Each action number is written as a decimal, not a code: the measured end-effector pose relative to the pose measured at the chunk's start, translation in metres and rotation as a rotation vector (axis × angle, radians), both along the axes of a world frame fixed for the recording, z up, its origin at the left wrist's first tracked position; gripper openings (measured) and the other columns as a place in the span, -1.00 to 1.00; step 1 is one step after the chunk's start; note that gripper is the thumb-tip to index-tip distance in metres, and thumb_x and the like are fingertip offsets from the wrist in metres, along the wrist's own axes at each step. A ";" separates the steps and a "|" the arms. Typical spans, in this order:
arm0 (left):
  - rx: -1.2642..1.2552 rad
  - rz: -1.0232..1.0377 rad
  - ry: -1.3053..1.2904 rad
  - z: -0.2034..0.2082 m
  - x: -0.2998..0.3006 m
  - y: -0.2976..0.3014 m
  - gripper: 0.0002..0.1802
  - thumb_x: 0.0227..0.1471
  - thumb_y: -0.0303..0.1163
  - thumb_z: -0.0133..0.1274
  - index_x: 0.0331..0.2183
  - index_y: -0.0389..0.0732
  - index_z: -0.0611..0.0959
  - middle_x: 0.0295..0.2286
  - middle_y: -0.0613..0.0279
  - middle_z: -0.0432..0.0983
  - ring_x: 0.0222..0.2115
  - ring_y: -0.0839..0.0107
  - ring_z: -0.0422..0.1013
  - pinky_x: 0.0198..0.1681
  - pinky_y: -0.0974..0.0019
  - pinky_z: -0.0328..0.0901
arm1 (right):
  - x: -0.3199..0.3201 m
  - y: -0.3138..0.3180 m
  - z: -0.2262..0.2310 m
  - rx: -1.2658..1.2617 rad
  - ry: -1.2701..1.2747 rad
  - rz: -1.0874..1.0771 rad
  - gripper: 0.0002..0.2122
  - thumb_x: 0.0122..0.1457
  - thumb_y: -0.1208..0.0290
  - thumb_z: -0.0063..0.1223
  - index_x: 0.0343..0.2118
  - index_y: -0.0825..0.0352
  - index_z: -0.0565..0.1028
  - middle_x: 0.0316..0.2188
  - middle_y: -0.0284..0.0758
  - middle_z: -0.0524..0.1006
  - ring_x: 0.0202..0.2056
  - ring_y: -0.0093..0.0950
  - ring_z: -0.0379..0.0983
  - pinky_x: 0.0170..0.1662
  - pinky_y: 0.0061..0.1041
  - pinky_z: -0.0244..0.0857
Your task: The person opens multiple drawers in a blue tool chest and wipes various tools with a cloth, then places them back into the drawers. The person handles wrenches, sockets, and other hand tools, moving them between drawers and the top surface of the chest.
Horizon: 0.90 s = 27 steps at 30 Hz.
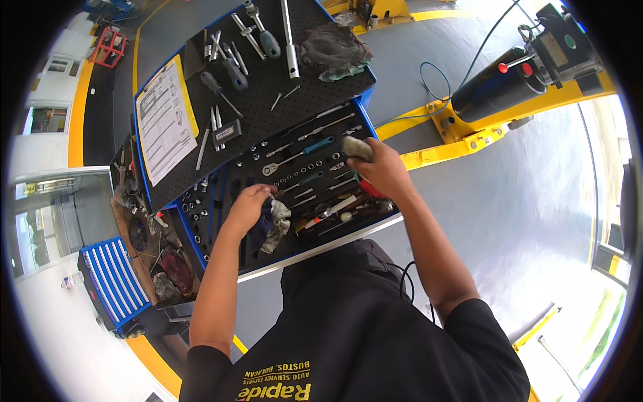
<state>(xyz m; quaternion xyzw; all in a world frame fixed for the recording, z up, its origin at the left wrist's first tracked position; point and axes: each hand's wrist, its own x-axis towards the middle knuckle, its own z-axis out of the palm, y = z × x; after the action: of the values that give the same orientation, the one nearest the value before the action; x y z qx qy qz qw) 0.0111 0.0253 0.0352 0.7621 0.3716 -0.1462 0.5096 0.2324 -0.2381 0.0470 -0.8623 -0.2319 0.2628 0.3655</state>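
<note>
Evidently, in the head view, 2 bare hands are working over an open tool drawer (321, 249). The left hand (248, 209) is hovering above its left part, fingers curling together and apparently gripping a crumpled cloth (276, 228), which is hanging beside the fingertips. The right hand (388, 173) is pinching a pale pad (357, 149) between thumb and fingers, above the drawer's right side. Between them, a ratchet (298, 157) and a row of sockets (295, 175) are lying in the dark insert. Above, a crumpled rag (335, 52) is resting on the black mat (268, 127). Handling the cloth and pad seems to be the step in hand; the next move is probably calling for a light grip, leaving the small sockets seated.
</note>
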 end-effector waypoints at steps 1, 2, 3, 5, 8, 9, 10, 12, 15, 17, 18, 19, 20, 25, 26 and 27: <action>-0.012 -0.062 -0.133 0.001 0.003 -0.001 -0.57 0.34 -0.19 0.02 0.03 -0.30 0.70 0.00 -0.03 0.65 0.06 0.23 0.51 0.15 0.24 0.30 | 0.000 -0.017 0.004 0.045 0.015 -0.041 -0.62 0.10 0.14 0.39 -0.17 0.33 0.57 -0.26 -0.08 0.63 -0.13 -0.02 0.57 -0.08 -0.11 0.41; 0.008 -0.085 -0.201 0.002 0.011 -0.004 -0.56 0.36 -0.21 -0.01 0.06 -0.30 0.68 0.00 -0.02 0.64 0.08 0.23 0.50 0.17 0.25 0.29 | -0.003 -0.028 0.007 0.077 0.031 -0.086 -0.61 0.11 0.13 0.39 -0.17 0.34 0.56 -0.27 -0.07 0.62 -0.14 0.00 0.56 -0.09 -0.11 0.40; 0.030 -0.110 -0.262 0.003 0.021 -0.009 -0.56 0.37 -0.23 -0.03 0.09 -0.31 0.66 0.01 -0.02 0.64 0.10 0.22 0.49 0.19 0.26 0.28 | -0.009 -0.036 0.008 0.094 0.035 -0.063 -0.62 0.12 0.15 0.38 -0.17 0.33 0.56 -0.27 -0.07 0.62 -0.15 -0.01 0.56 -0.10 -0.12 0.40; 0.110 -0.231 -0.254 0.004 0.055 -0.021 -0.55 0.34 -0.23 0.01 0.14 -0.24 0.64 -0.01 -0.01 0.63 0.03 0.17 0.52 0.13 0.26 0.32 | -0.023 -0.053 0.010 0.136 0.034 -0.027 -0.65 0.14 0.17 0.37 -0.18 0.33 0.56 -0.28 -0.07 0.61 -0.16 -0.02 0.56 -0.12 -0.14 0.40; 0.338 -0.378 -0.174 0.008 0.102 -0.050 -0.58 0.24 -0.25 0.12 0.09 -0.18 0.68 -0.06 -0.02 0.65 -0.03 0.15 0.55 0.07 0.22 0.35 | -0.045 -0.060 0.003 0.123 -0.039 -0.026 -0.70 0.16 0.22 0.35 -0.17 0.29 0.55 -0.26 -0.16 0.60 -0.16 -0.07 0.56 -0.13 -0.14 0.42; 0.424 -0.406 -0.169 0.009 0.112 -0.060 -0.59 0.21 -0.25 0.16 0.05 -0.14 0.71 -0.10 -0.02 0.66 -0.06 0.10 0.56 0.03 0.19 0.38 | -0.050 -0.061 0.000 0.114 -0.063 -0.031 -0.71 0.16 0.23 0.35 -0.17 0.28 0.55 -0.25 -0.19 0.59 -0.16 -0.09 0.56 -0.14 -0.15 0.42; 0.512 -0.433 -0.164 0.011 0.120 -0.067 -0.61 0.17 -0.24 0.19 0.02 -0.11 0.74 -0.13 -0.02 0.67 -0.10 0.06 0.58 0.00 0.15 0.40 | -0.055 -0.064 -0.003 0.147 -0.108 -0.027 -0.73 0.14 0.28 0.35 -0.17 0.24 0.55 -0.24 -0.26 0.55 -0.18 -0.13 0.56 -0.16 -0.17 0.43; 0.587 -0.400 -0.180 0.014 0.127 -0.079 -0.65 0.11 -0.23 0.24 -0.05 -0.05 0.77 -0.20 0.04 0.69 -0.16 0.03 0.60 -0.06 0.10 0.42 | -0.058 -0.069 -0.009 0.192 -0.160 0.004 -0.74 0.12 0.29 0.36 -0.18 0.23 0.55 -0.25 -0.28 0.54 -0.19 -0.15 0.56 -0.17 -0.19 0.43; 0.680 -0.403 -0.150 0.012 0.127 -0.091 -0.71 0.06 -0.23 0.29 -0.15 -0.04 0.78 -0.26 0.14 0.71 -0.21 0.05 0.61 -0.13 0.07 0.44 | -0.060 -0.076 -0.016 0.219 -0.174 -0.014 -0.73 0.08 0.32 0.37 -0.18 0.21 0.56 -0.26 -0.29 0.52 -0.21 -0.16 0.55 -0.17 -0.19 0.44; 0.712 -0.414 -0.146 0.010 0.124 -0.093 -0.76 0.06 -0.26 0.27 -0.20 -0.08 0.77 -0.23 0.18 0.71 -0.18 0.06 0.61 -0.13 0.07 0.45 | -0.059 -0.078 -0.018 0.261 -0.165 -0.018 -0.73 0.08 0.32 0.37 -0.18 0.22 0.56 -0.26 -0.29 0.52 -0.21 -0.16 0.55 -0.17 -0.19 0.44; 0.783 -0.479 -0.220 0.009 0.122 -0.093 -0.81 0.08 -0.29 0.26 -0.25 -0.12 0.73 -0.27 0.19 0.68 -0.23 0.08 0.61 -0.17 0.08 0.45 | -0.059 -0.079 -0.018 0.250 -0.160 -0.017 -0.73 0.08 0.32 0.36 -0.18 0.22 0.56 -0.26 -0.29 0.52 -0.21 -0.16 0.55 -0.17 -0.19 0.44; 0.811 -0.514 -0.233 0.007 0.121 -0.093 -0.82 0.07 -0.30 0.26 -0.26 -0.12 0.73 -0.29 0.20 0.67 -0.23 0.09 0.60 -0.17 0.08 0.45 | -0.060 -0.080 -0.018 0.261 -0.163 -0.013 -0.73 0.08 0.32 0.36 -0.18 0.22 0.56 -0.26 -0.29 0.52 -0.22 -0.15 0.55 -0.17 -0.18 0.44; 0.837 -0.545 -0.247 0.006 0.120 -0.093 -0.82 0.07 -0.30 0.26 -0.26 -0.12 0.72 -0.30 0.20 0.65 -0.24 0.09 0.60 -0.17 0.09 0.45 | -0.060 -0.080 -0.018 0.290 -0.175 -0.008 -0.73 0.08 0.32 0.36 -0.17 0.22 0.56 -0.26 -0.29 0.52 -0.22 -0.15 0.55 -0.16 -0.18 0.44; 1.083 -0.767 -0.175 -0.005 0.127 -0.096 -0.86 0.16 -0.36 0.09 -0.35 -0.21 0.67 -0.36 0.07 0.64 -0.38 0.05 0.63 -0.33 0.06 0.52 | -0.061 -0.078 -0.019 0.262 -0.186 -0.015 -0.73 0.08 0.32 0.36 -0.18 0.21 0.57 -0.26 -0.29 0.53 -0.22 -0.15 0.55 -0.17 -0.18 0.44; 1.094 -0.841 -0.178 -0.007 0.132 -0.097 -0.83 0.18 -0.38 0.03 -0.37 -0.23 0.66 -0.40 0.00 0.63 -0.44 0.04 0.64 -0.38 0.04 0.54 | -0.061 -0.078 -0.019 0.254 -0.172 -0.011 -0.73 0.08 0.32 0.36 -0.18 0.21 0.57 -0.26 -0.29 0.53 -0.22 -0.15 0.56 -0.17 -0.18 0.44; 1.114 -0.882 -0.170 -0.008 0.138 -0.098 -0.83 0.15 -0.38 0.06 -0.33 -0.24 0.68 -0.38 -0.02 0.66 -0.42 0.06 0.66 -0.38 0.07 0.55 | -0.062 -0.078 -0.019 0.265 -0.192 -0.010 -0.73 0.08 0.32 0.36 -0.17 0.21 0.57 -0.26 -0.29 0.54 -0.22 -0.15 0.56 -0.17 -0.18 0.44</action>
<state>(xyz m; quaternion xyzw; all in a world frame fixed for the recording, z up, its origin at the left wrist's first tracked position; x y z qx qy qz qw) 0.1492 -0.0726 0.0268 0.9971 0.0070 -0.0671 -0.0347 0.1707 -0.3162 0.0284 -0.8288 -0.2939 0.1444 0.4537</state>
